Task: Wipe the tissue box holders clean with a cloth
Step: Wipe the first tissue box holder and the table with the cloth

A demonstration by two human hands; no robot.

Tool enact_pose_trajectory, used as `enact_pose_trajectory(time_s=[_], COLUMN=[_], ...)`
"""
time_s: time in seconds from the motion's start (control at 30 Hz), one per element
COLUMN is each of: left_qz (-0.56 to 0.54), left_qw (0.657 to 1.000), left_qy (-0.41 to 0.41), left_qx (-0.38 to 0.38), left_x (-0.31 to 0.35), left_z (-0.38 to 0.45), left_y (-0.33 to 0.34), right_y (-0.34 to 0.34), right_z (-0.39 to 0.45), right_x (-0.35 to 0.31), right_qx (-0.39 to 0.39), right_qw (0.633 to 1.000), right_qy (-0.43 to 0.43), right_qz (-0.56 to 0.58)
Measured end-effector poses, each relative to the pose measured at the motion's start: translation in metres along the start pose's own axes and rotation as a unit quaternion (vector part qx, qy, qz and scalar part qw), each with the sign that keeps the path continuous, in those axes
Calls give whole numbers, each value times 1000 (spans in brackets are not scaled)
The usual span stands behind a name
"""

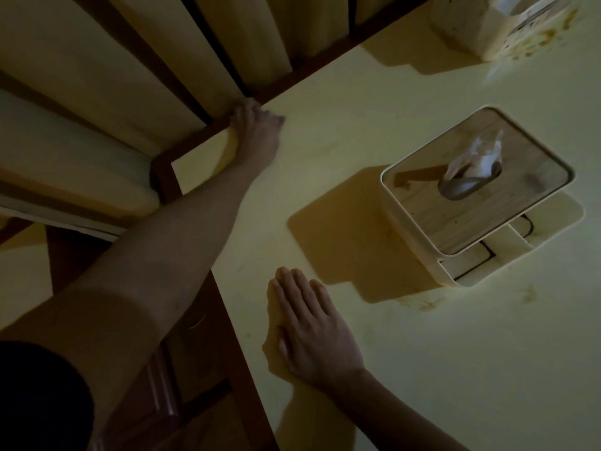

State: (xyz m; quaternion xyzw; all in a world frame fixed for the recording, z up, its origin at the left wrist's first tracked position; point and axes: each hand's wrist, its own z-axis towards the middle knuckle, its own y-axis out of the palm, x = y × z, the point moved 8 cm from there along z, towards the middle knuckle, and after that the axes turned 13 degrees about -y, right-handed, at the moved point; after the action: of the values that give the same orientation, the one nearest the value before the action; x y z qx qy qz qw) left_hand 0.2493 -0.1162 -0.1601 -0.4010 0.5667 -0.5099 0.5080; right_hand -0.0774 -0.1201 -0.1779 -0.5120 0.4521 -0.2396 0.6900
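Nearest the lens, a dark short sleeve [39, 398] is seen at the lower left, from which the bare left arm is stretched diagonally up and away across the dark brown wooden edge [240, 379] of the pale yellow tabletop [455, 369]. At the far end of that arm, the left hand [257, 131] is laid at the table's back corner with its fingers bent over the rim; whether anything is pinched there cannot be told in the dim light. Behind it, cream upholstered chair backs [97, 76] are lined along the table's far side. Further right, the right hand [312, 327] is pressed flat on the tabletop, palm down, fingers straight and close together, nothing held. Near it to the right, apart from the fingertips, a cream plastic tissue box holder with a wood-grain lid [468, 190] is stood, a white tissue [478, 157] poking from its oval slot. At the upper right corner, a second cream, stained tissue box holder [497, 24] is partly cut off.
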Motion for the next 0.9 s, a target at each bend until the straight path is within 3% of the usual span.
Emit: enact_pose_trajectory(time_s=[0.17, 0.33, 0.47, 0.57, 0.67, 0.77, 0.9], left_qz=[36, -39, -137, -49, 22, -95, -169], left_qw=[991, 986, 986, 997, 997, 983, 967], left_qy=[129, 146, 66, 45, -26, -130, -173], left_qx=[-26, -74, -75, -31, -69, -86, -85], left_x=[130, 172, 115, 39, -55, -116, -125], left_z=[13, -33, -78, -116, -151, -171, -159], left_y=[-20, -17, -23, -16, 4, 15, 17], right_y=[0, 0, -2, -4, -7, -11, -11], right_z=[0, 0, 0, 0, -2, -6, -7], right_x=[-1, -3, -4, -2, 0, 0, 1], right_qx=[-9, -21, -19, -14, -6, 13, 37], right_qw=[1000, 1000, 1000, 1000, 1000, 999, 997], right_qy=[1, -4, -8, -2, 20, 33, 33], right_qz=[-1, -3, -17, -14, -16, -34, -57])
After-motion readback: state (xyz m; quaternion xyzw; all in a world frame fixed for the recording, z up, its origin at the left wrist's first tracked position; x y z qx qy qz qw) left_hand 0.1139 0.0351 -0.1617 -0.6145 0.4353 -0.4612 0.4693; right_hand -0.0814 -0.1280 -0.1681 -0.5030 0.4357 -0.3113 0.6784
